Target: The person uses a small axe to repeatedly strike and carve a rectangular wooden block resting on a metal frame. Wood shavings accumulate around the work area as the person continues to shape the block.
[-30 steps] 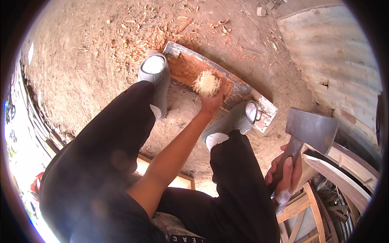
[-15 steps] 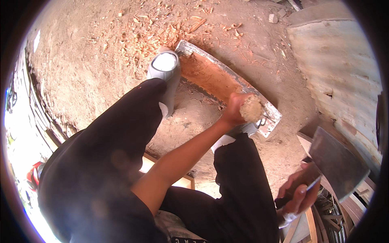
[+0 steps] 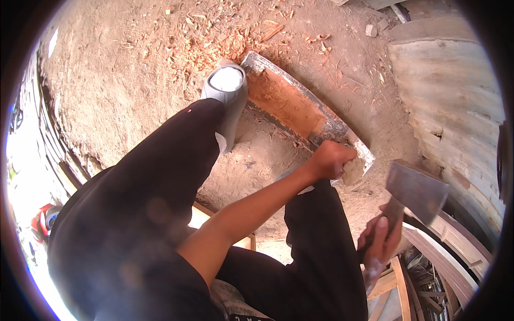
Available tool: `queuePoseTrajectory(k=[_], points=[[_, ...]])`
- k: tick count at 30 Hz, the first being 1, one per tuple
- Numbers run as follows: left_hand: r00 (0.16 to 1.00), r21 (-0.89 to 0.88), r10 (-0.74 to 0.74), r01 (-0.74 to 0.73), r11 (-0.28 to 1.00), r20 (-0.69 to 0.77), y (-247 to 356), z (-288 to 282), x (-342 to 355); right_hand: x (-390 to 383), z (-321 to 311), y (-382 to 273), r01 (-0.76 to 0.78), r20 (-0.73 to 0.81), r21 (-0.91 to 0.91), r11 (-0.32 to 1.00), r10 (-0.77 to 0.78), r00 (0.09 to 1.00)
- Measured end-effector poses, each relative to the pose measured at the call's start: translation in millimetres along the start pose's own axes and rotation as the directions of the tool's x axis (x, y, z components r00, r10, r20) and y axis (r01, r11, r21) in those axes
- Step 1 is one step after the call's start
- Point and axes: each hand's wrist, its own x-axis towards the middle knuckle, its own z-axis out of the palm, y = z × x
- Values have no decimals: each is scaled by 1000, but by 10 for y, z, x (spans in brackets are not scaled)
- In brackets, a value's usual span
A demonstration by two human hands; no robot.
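A hollowed wooden block (image 3: 292, 104) lies on the dirt, reddish inside with chipped white and grey edges. Over its near right end, my left hand (image 3: 333, 160) is closed around what looks like a chisel, whose thick, frayed tan wooden butt (image 3: 353, 172) sticks out past the fist. The dark blade seems to point into the hollow, mostly hidden by the hand. Off to the right, my right hand (image 3: 381, 238) grips a hatchet by its dark handle, its broad grey head (image 3: 417, 190) raised and apart from the block. My grey shoe (image 3: 227, 88) rests against the block's far left end.
Wood shavings (image 3: 214, 56) litter the dirt floor beyond the block. A rusty corrugated metal sheet (image 3: 444, 96) stands on the right. Below it are stacked boards (image 3: 455, 241) and a wooden frame (image 3: 399, 289), close to my right arm. My black-trousered knees flank the left arm.
My left hand has shifted right and toward me with the chisel, tilting its butt to the right. The hatchet has swung up and left, and its head has turned.
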Motion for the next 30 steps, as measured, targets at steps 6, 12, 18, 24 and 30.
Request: queuePoseTrajectory(k=[6, 12, 18, 24, 30], points=[[992, 116, 82, -92, 989, 92, 34, 115, -54, 15, -20, -45, -17, -8, 137, 990, 18, 1000], [956, 263, 145, -213, 941, 255, -226, -74, -194, 7, -15, 81, -83, 126, 88, 993, 72, 989], [919, -539, -383, 277, 795, -92, -43, -381, 77, -61, -18, -24, -109, 67, 111, 988, 102, 992], [581, -580, -717, 451, 678, -386, -318, -693, 69, 23, -45, -92, -94, 102, 165, 982, 77, 992], [599, -404, -642, 499, 767, -479, -343, -597, -121, 28, 19, -104, -142, 128, 175, 974, 121, 984]])
